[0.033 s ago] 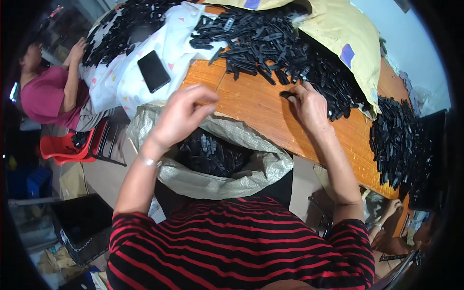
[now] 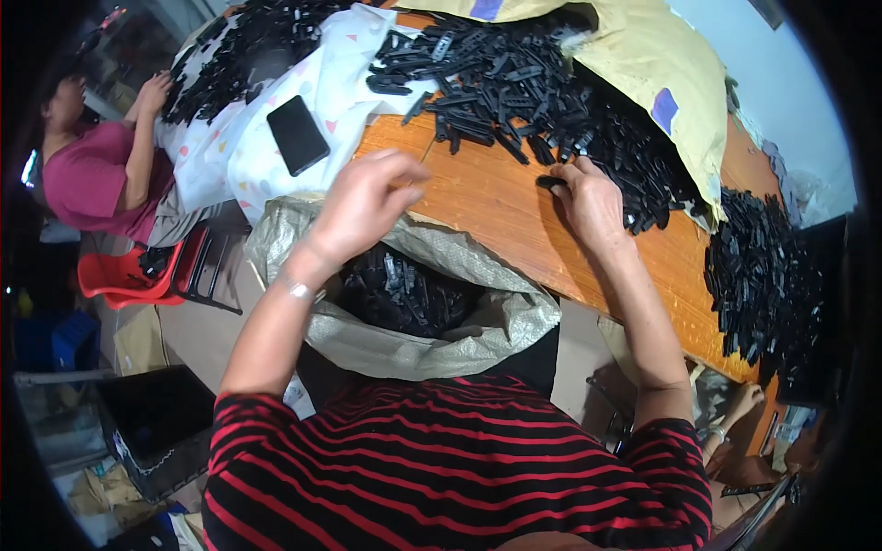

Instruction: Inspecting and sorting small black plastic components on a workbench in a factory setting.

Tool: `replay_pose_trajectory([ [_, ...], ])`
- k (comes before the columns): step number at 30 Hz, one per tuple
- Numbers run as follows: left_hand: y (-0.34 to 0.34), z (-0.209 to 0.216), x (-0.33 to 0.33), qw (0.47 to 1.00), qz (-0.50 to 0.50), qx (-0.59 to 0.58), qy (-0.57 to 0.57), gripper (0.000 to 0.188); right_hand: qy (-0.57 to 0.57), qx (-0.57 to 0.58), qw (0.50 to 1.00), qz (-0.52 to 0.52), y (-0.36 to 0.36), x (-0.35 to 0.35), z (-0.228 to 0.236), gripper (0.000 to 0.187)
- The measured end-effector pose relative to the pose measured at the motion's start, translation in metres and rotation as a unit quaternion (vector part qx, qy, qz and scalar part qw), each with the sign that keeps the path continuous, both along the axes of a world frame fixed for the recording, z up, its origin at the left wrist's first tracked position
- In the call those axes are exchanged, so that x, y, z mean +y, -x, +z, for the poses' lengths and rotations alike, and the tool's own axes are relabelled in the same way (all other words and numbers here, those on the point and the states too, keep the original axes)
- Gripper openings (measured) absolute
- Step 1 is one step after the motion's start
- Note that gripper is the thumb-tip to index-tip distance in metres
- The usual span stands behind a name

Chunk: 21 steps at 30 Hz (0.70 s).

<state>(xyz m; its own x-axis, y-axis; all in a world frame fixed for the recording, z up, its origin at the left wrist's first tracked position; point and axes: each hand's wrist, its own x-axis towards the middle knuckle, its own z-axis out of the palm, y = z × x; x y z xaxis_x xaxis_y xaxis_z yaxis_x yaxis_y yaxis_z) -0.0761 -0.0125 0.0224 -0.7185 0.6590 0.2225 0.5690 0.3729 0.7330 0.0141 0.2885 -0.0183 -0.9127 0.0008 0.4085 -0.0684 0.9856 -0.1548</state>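
My right hand rests at the table's edge of the pile, its fingers closed on a small black plastic piece that pokes out to the left. Just beyond its fingertips lies a heap of long, thin black plastic pieces. Above the left part of a sack's mouth hovers my left hand, slightly blurred, with bent fingers apart from the thumb and nothing visible between them. The pale woven sack gapes in front of me, with more black pieces inside.
A phone lies on a white patterned sheet. Yellow sacking edges the heap. Further black pieces cover the table's right end. At left, a person sits by a red chair; another person's hand shows lower right.
My left hand has shifted slightly right and up, toward the table. My right hand keeps its place with the black plastic piece. The whole view has slid a little.
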Motion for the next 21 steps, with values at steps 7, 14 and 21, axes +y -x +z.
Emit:
replay_pose_trajectory([
  [7, 0.071, -0.048, 0.061, 0.959, -0.013, 0.259, 0.113, 0.024, -0.067, -0.181, 0.98, 0.044, 0.029, 0.002, 0.006, 0.024],
  [14, 0.087, -0.057, 0.075, 0.92, -0.083, 0.36, 0.128, 0.009, 0.164, -0.068, 0.977, 0.12, 0.014, -0.007, 0.009, 0.031],
  [21, 0.078, -0.052, 0.07, 0.943, -0.073, 0.323, 0.045, 0.015, 0.242, -0.124, 0.962, 0.023, -0.006, -0.019, 0.0, 0.023],
])
